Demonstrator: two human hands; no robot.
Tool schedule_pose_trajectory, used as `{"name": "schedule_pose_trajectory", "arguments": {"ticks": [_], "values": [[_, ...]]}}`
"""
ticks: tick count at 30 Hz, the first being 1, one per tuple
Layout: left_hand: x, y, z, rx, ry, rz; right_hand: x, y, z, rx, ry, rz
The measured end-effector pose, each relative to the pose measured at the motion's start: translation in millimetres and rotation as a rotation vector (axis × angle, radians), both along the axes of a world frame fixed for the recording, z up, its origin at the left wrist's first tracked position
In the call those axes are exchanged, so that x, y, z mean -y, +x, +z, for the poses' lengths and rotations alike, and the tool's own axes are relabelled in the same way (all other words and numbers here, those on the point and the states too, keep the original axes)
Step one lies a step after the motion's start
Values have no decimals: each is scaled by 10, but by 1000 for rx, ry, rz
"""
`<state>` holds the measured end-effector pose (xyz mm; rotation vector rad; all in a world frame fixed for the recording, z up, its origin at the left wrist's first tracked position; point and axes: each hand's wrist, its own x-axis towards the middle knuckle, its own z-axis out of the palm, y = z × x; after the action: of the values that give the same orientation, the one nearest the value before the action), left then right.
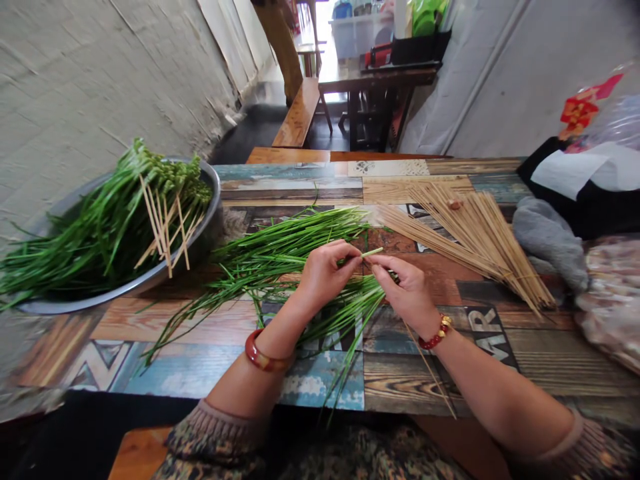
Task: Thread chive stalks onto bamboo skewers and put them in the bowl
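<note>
- I'm seeing a green stalk [373, 252] jutting from the left hand's fingertips, its long axis running roughly from 9 to 3 o'clock, right end tipping slightly up.
- The left hand [327, 270] is pinching that stalk and so is lying nearest.
- The right hand [407, 290] is curling its fingers just beside it, with the stalk lying toward 10 o'clock; I cannot tell whether these fingers are gripping anything.
- Loose greens [365, 300] are fanning out toward 8 o'clock from the right hand; a lone skewer [431, 371] is pointing toward 5.
- Piled skewers [475, 233] are lying at 2 o'clock, a laden basin [216, 213] sitting near 9.
- "MR" lettering [484, 321] is showing on the tabletop [560, 343]; I'm reading no brands.
</note>
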<state>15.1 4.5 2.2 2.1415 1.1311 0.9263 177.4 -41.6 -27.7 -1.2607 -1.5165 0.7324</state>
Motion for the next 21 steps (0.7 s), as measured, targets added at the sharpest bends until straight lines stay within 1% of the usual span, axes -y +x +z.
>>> {"name": "schedule_pose_trajectory", "arguments": {"ticks": [7, 15, 18, 21], "values": [[12, 5, 1, -25, -1, -24, -10, -14, -15, -3, -3, -23], [-8, -14, -30, -90, 39, -88, -19, -8, -36, 12, -66, -80], [-18, -22, -50, -94, 48, -88, -13, -1, -21, 22, -53, -57], [-18, -23, -66, -88, 63, -61, -7, 1, -8, 12, -48, -22]]}}
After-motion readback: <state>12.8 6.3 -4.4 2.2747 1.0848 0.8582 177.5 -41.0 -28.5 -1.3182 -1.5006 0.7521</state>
